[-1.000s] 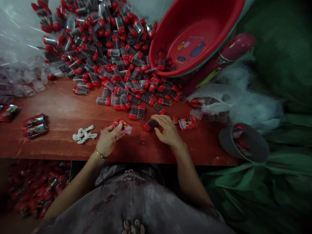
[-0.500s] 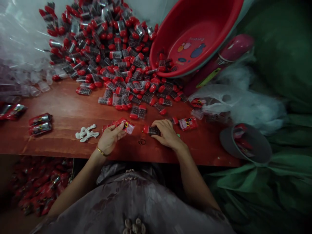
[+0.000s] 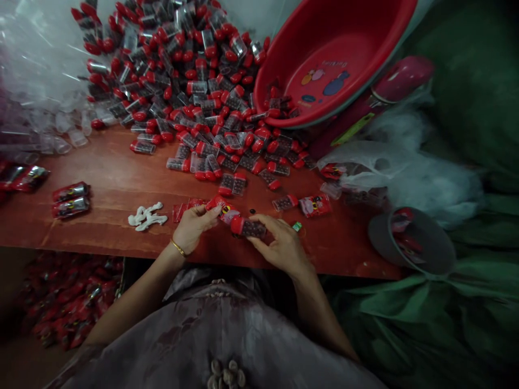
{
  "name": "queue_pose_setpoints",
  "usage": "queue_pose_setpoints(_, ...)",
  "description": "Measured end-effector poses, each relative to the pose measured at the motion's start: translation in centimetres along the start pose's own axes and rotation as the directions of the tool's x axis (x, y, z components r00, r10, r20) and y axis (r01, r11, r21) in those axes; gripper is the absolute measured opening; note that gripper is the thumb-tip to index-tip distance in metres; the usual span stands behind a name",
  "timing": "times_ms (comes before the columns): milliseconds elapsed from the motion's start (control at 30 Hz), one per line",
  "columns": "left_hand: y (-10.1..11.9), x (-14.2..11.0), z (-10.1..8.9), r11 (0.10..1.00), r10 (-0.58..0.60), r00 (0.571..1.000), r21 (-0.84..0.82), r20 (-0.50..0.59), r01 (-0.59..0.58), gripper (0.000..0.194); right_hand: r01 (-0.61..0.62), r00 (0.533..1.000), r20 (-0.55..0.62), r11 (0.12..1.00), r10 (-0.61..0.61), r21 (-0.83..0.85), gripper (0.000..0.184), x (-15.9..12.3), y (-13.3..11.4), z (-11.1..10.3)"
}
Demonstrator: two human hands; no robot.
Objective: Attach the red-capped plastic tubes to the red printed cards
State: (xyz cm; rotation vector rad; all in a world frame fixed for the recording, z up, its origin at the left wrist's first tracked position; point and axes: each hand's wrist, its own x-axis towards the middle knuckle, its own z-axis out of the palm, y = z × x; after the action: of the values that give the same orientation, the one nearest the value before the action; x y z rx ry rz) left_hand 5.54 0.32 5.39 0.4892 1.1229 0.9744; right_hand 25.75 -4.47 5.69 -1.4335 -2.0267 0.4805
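My left hand (image 3: 192, 227) pinches a small red printed sleeve (image 3: 223, 208) just above the red table (image 3: 109, 183). My right hand (image 3: 279, 243) grips a clear tube with a red cap (image 3: 248, 227), its capped end pointing at the sleeve's mouth. The two hands nearly meet at the table's front edge. A gold bracelet circles my left wrist. Flat red sleeves (image 3: 184, 208) lie by my left hand.
A big heap of red-capped tubes (image 3: 182, 81) fills the far table beside a tilted red basin (image 3: 324, 59). Wrapped tubes (image 3: 70, 199) lie at left, a white scrap (image 3: 146, 216) nearby. A grey cap holding wrapped tubes (image 3: 409, 237) sits right, clear plastic bags (image 3: 389, 167) behind it.
My right hand picked a tube off the table and brought it left and toward me, up to the sleeve. My left hand stayed shut on the sleeve.
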Motion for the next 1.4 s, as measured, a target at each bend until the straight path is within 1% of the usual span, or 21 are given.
queue_pose_setpoints(67,0.0,0.1,-0.2,1.0,0.015,1.0,0.025,-0.003,-0.015,0.036,-0.048,0.999,-0.018,0.998,0.048,0.029,0.031,0.0,-0.1,0.5)
queue_pose_setpoints(167,0.1,0.1,-0.2,0.999,0.023,1.0,0.048,0.021,-0.024,0.036,-0.108,0.993,-0.035,0.988,0.113,0.112,0.032,-0.1,-0.1,1.2)
queue_pose_setpoints(267,0.4,-0.1,0.2,0.995,0.052,0.997,0.081,0.059,-0.057,0.037,-0.097,0.992,-0.059,0.981,0.108,0.167,0.032,-0.2,-0.1,1.6)
queue_pose_setpoints(400,0.3,-0.3,0.9,0.987,0.124,0.989,0.089,0.083,-0.131,0.035,-0.071,0.985,-0.141,0.98,0.098,0.185,0.031,-0.1,-0.2,1.9)
queue_pose_setpoints(467,-0.3,-0.2,1.1,0.99,0.113,0.991,0.075,0.078,-0.119,0.036,-0.065,0.98,-0.177,0.984,0.094,0.166,0.031,0.0,-0.4,2.1)
queue_pose_setpoints(533,-1.1,-0.2,1.4,0.995,0.066,0.995,0.063,0.076,-0.071,0.037,-0.05,0.972,-0.221,0.988,0.082,0.146,0.03,0.2,-0.6,2.5)
queue_pose_setpoints(600,-1.9,-0.1,1.6,0.998,0.024,0.996,0.055,0.083,-0.028,0.037,-0.038,0.958,-0.276,0.99,0.075,0.138,0.03,0.3,-0.7,2.9)
queue_pose_setpoints(667,-2.5,-0.1,1.6,0.998,0.012,0.997,0.062,0.081,-0.017,0.037,-0.034,0.944,-0.319,0.99,0.077,0.138,0.03,0.3,-0.7,3.5)
queue_pose_setpoints(733,-2.8,-0.1,1.5,0.995,0.037,0.996,0.089,0.08,-0.044,0.037,-0.043,0.934,-0.344,0.988,0.093,0.149,0.03,0.3,-0.7,4.2)
queue_pose_setpoints(833,-2.8,0.0,1.4,0.986,0.122,0.99,0.105,0.069,-0.128,0.032,-0.057,0.933,-0.338,0.98,0.121,0.192,0.031,0.2,-1.1,5.2)
queue_pose_setpoints(867,-2.7,0.0,1.5,0.985,0.146,0.987,0.082,0.059,-0.151,0.031,-0.071,0.931,-0.337,0.975,0.14,0.211,0.03,0.3,-1.3,5.5)
queue_pose_setpoints(933,-2.6,0.1,1.8,0.987,0.16,0.986,0.004,0.054,-0.16,0.03,-0.11,0.918,-0.343,0.96,0.197,0.257,0.028,0.4,-1.8,6.0)
queue_pose_setpoints(1000,-2.4,0.2,2.3,0.989,0.139,0.987,-0.067,0.082,-0.133,0.031,-0.152,0.908,-0.326,0.932,0.263,0.329,0.028,0.5,-2.0,6.2)
queue_pose_setpoints(1033,-2.3,0.2,2.5,0.989,0.124,0.988,-0.089,0.097,-0.115,0.032,-0.168,0.91,-0.297,0.911,0.29,0.376,0.03,0.5,-2.1,6.2)
queue_pose_setpoints(1100,-2.0,0.3,2.8,0.989,0.103,0.989,-0.118,0.108,-0.09,0.031,-0.2,0.917,-0.211,0.847,0.339,0.492,0.035,0.4,-2.0,6.0)
queue_pose_setpoints(1133,-1.9,0.3,2.8,0.989,0.095,0.989,-0.126,0.111,-0.08,0.03,-0.227,0.919,-0.157,0.809,0.362,0.542,0.035,0.3,-2.0,5.9)
queue_pose_setpoints(1200,-1.9,0.4,2.6,0.99,0.084,0.987,-0.127,0.139,-0.066,0.029,-0.291,0.911,-0.062,0.742,0.408,0.604,0.028,0.1,-1.9,5.8)
queue_pose_setpoints(1267,-2.2,0.5,2.4,0.991,0.088,0.979,-0.12,0.181,-0.067,0.029,-0.34,0.897,0.002,0.686,0.443,0.643,0.022,-0.1,-1.8,5.8)
queue_pose_setpoints(1400,-2.8,0.2,2.1,0.994,0.097,0.961,-0.067,0.258,-0.082,0.027,-0.329,0.895,0.036,0.603,0.444,0.727,0.021,0.4,-2.2,5.7)
